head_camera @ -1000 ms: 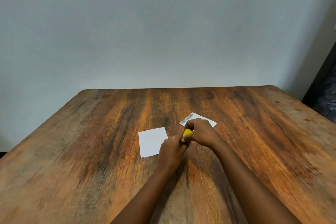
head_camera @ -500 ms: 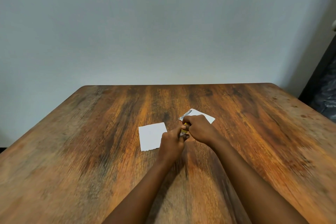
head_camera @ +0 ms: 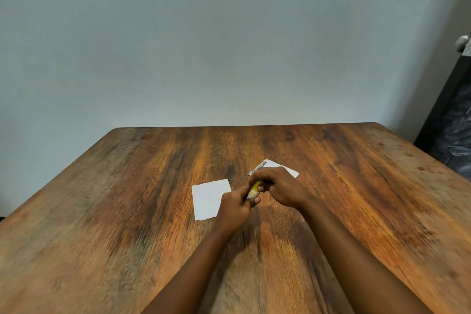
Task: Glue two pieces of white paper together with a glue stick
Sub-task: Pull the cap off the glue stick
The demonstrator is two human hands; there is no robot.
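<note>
A yellow glue stick [head_camera: 254,190] is held between both hands above the middle of the wooden table [head_camera: 127,211]. My left hand [head_camera: 233,208] grips its lower body. My right hand [head_camera: 279,187] closes over its upper end, hiding the cap. One white square of paper [head_camera: 207,197] lies flat just left of my left hand. A second white paper [head_camera: 276,167], with a greyish folded edge, lies behind my right hand and is partly covered by it.
A plain grey wall stands behind the table's far edge. At the right edge of view is a dark door [head_camera: 448,99] with a round knob [head_camera: 461,43], and a black plastic bag [head_camera: 456,140] beside the table's right corner.
My hands have stayed together on the glue stick with small shifts; more of its yellow body shows between them now than half a second ago. The papers have not moved.
</note>
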